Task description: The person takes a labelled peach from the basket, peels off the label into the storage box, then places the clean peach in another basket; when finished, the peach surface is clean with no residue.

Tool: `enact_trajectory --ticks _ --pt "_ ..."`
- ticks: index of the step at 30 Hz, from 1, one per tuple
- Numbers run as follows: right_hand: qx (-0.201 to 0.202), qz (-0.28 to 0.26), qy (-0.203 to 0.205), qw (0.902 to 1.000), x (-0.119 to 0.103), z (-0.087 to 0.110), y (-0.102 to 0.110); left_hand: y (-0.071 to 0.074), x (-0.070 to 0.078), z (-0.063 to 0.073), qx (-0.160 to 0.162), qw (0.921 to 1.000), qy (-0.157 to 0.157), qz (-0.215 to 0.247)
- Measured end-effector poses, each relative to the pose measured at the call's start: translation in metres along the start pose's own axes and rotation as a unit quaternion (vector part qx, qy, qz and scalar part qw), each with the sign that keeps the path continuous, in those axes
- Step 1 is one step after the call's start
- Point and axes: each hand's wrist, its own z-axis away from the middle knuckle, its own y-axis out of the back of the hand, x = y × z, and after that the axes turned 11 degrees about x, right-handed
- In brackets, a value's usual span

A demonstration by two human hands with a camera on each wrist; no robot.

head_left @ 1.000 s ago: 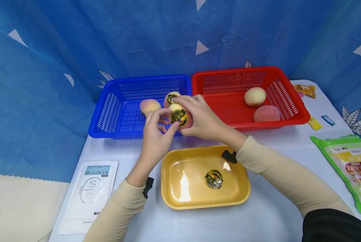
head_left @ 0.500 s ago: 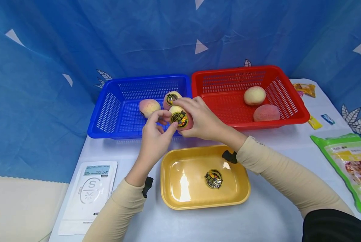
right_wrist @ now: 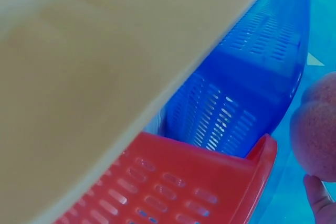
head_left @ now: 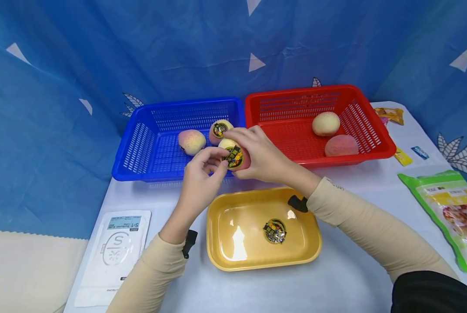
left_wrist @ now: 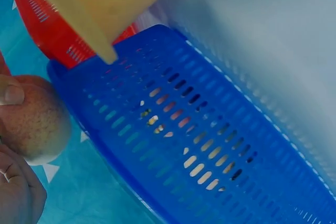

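Observation:
My right hand [head_left: 261, 154] grips a pink-and-yellow peach [head_left: 224, 144] from its right side, above the blue basket's front edge. A round black-and-gold sticker [head_left: 235, 157] faces me on this peach. At its left edge my left hand [head_left: 202, 174] pinches the sticker with thumb and forefinger, the other fingers curled. The peach [left_wrist: 37, 121] shows at the left edge of the left wrist view; in the right wrist view, the peach [right_wrist: 317, 129] shows at the right edge. Another such sticker [head_left: 275, 231] lies in the yellow tray [head_left: 214, 256].
The blue basket [head_left: 139, 174] holds a stickered peach [head_left: 220, 130] and another peach [head_left: 192, 142]. The red basket [head_left: 284, 130] beside it holds two peaches [head_left: 326, 124]. A white pouch [head_left: 114, 256] lies left; a green-edged food bag [head_left: 448, 208] and small packets [head_left: 390, 115] lie right.
My left thumb and forefinger have drawn closer together at the sticker's left edge. The held peach has turned slightly, its sticker a little lower. The head view has shifted slightly.

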Motion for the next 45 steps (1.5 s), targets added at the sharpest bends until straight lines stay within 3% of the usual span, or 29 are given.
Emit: enact_trajectory --ticks 11,15,20,24,27,31,40,45 --pt "0.006 0.018 -0.038 0.9991 0.005 0.007 0.014 0.0 0.013 0.013 -0.011 0.9964 0.011 0.083" --pt "0.021 0.015 -0.06 0.9978 0.01 0.014 0.025 0.002 0.014 0.024 -0.065 0.9944 0.025 0.079" --pt "0.049 0.014 -0.088 0.9948 0.018 0.026 0.039 0.001 0.006 0.04 -0.16 0.9867 0.019 0.021" --pt "0.073 0.008 -0.112 0.991 0.024 0.037 0.049 -0.006 -0.007 0.051 -0.245 0.9693 0.01 -0.022" --pt "0.086 0.001 -0.12 0.989 0.029 0.044 0.052 -0.013 -0.016 0.058 -0.304 0.9511 0.007 -0.054" --pt "0.094 -0.01 -0.128 0.9872 0.035 0.052 0.053 -0.024 -0.022 0.064 -0.36 0.9275 -0.021 -0.097" --pt "0.099 -0.021 -0.139 0.9852 0.039 0.06 0.053 -0.049 -0.031 0.073 -0.427 0.8855 -0.092 -0.158" --pt "0.102 -0.023 -0.144 0.984 0.041 0.063 0.054 -0.054 -0.031 0.078 -0.424 0.8601 -0.161 -0.234"
